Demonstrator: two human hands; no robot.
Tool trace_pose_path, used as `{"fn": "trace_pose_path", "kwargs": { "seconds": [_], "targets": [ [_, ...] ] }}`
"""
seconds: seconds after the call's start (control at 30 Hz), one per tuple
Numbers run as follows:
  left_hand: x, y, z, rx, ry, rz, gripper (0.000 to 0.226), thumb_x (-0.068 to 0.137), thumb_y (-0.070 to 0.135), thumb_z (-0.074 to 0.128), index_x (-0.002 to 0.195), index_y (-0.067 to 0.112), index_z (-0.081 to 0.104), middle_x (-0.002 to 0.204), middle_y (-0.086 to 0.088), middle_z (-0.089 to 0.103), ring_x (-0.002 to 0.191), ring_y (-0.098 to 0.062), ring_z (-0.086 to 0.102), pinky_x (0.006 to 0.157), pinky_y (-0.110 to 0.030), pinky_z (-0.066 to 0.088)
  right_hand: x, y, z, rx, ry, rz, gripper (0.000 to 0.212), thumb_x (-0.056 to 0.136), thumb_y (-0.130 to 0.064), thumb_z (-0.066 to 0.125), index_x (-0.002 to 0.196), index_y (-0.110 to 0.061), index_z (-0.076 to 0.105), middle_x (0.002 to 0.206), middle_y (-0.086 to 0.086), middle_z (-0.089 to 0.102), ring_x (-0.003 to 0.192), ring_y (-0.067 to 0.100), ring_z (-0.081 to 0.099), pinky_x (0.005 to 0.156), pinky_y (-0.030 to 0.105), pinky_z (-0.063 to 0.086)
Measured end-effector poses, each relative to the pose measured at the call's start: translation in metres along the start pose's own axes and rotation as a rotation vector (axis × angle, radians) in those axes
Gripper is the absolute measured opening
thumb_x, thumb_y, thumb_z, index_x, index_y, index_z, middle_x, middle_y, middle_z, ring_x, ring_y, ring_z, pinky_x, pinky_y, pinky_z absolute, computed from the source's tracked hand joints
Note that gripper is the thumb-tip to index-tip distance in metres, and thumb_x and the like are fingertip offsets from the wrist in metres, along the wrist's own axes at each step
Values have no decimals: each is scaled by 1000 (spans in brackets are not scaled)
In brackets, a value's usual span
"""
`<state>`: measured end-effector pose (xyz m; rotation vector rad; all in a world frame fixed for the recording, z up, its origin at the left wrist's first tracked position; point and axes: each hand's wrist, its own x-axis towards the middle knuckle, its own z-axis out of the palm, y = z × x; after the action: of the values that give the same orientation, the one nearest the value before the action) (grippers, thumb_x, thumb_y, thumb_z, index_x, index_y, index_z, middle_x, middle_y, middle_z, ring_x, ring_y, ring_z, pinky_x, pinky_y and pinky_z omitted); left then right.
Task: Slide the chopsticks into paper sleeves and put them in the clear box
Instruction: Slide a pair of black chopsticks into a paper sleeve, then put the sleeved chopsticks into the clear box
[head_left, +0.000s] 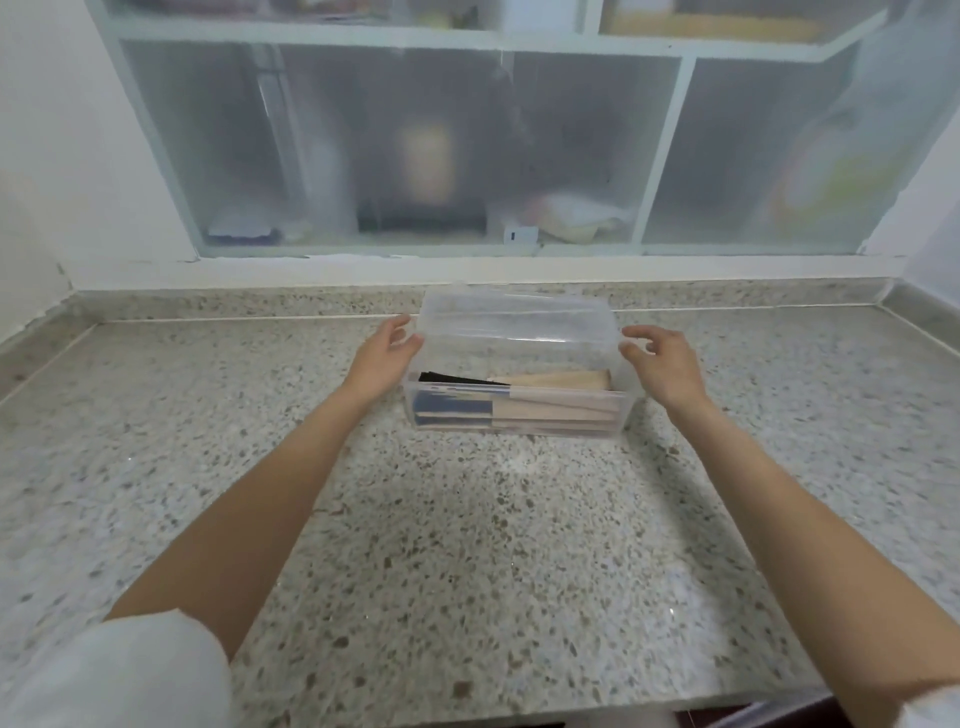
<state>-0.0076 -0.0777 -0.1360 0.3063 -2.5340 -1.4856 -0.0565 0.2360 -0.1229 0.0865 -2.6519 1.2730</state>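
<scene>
Clear box (519, 415) of sleeved chopsticks (550, 410) on speckled counter (467, 545), left hand (382, 356) and right hand (662, 364) at its raised lid (514, 322).

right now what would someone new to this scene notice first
First the clear box at the middle back of the speckled stone counter, its lid raised and sleeved chopsticks lying inside. The left hand and right hand reach to the lid's two ends. Behind, a frosted window shows only blurred shapes.
</scene>
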Motion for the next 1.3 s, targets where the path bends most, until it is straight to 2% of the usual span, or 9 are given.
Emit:
{"fn": "trace_pose_path", "kwargs": {
  "seconds": [0.1, 0.23, 0.43, 0.53, 0.63, 0.83, 0.97, 1.13, 1.3],
  "targets": [
    [20, 6, -1, -203, -76, -169, 62, 86, 50, 55, 139, 23, 40, 140, -1, 46, 123, -21, 49, 107, -40, 37, 19, -8, 4, 255, -158, 194, 47, 95, -34, 54, 137, -14, 46, 139, 5, 47, 126, 25, 46, 99, 34, 37],
    [35, 15, 5, -430, -95, -178, 50, 92, 31, 54, 137, 17, 38, 125, -1, 51, 119, -19, 47, 94, -28, 39, 42, -7, 12, 502, -215, 304, 69, 83, -55, 55, 141, -20, 39, 136, 7, 51, 119, 25, 53, 96, 38, 42],
    [33, 31, 2, -427, 32, 52, 39, 90, 39, 57, 126, 26, 48, 124, 3, 55, 111, -11, 54, 96, -29, 39, 34, -19, 3, 676, 26, 83, 39, 101, -45, 27, 124, -24, 50, 111, -3, 62, 104, 13, 56, 90, 31, 42],
    [12, 40, -2, -302, 115, 260, 23, 94, 38, 49, 102, 18, 59, 102, 5, 62, 99, -10, 58, 89, -24, 41, 11, -21, -11, 577, 103, -56, 48, 103, -44, 19, 108, -25, 63, 105, -6, 66, 105, 7, 58, 98, 29, 38],
    [-17, 28, -10, -88, 77, 357, 32, 99, 35, 40, 95, 16, 65, 97, 5, 65, 94, -9, 58, 85, -23, 40, -21, -14, -21, 333, 63, -189, 58, 104, -41, 20, 98, -13, 70, 102, -4, 66, 97, 0, 56, 90, 11, 34],
    [-52, -7, -12, 528, -65, 546, 53, 89, 56, 34, 121, 24, 61, 128, 7, 59, 117, -12, 53, 110, -45, 29, -54, 16, -15, -305, -92, -487, 50, 95, -49, 31, 116, -21, 67, 120, 0, 64, 117, 20, 52, 98, 33, 32],
    [-64, -10, -7, 701, 6, 616, 54, 89, 53, 36, 127, 22, 57, 132, 2, 57, 122, -17, 52, 106, -42, 32, -66, 23, -7, -334, -118, -464, 38, 100, -35, 43, 132, -19, 57, 140, 4, 50, 135, 23, 38, 110, 36, 27],
    [-58, -21, -12, 720, 223, 665, 20, 88, 23, 63, 107, 19, 66, 111, 0, 68, 101, -24, 63, 90, -37, 44, -65, 12, 15, -277, -170, -449, 39, 99, -22, 48, 138, -18, 50, 148, 7, 40, 143, 24, 25, 115, 38, 22],
    [-43, -22, -14, 758, 300, 608, 15, 83, 12, 66, 98, 15, 67, 99, -4, 70, 84, -27, 66, 79, -37, 46, -54, -2, 39, -401, -167, -453, 43, 101, -22, 41, 144, -20, 39, 154, 7, 30, 146, 25, 17, 117, 39, 17]
  ]
}}
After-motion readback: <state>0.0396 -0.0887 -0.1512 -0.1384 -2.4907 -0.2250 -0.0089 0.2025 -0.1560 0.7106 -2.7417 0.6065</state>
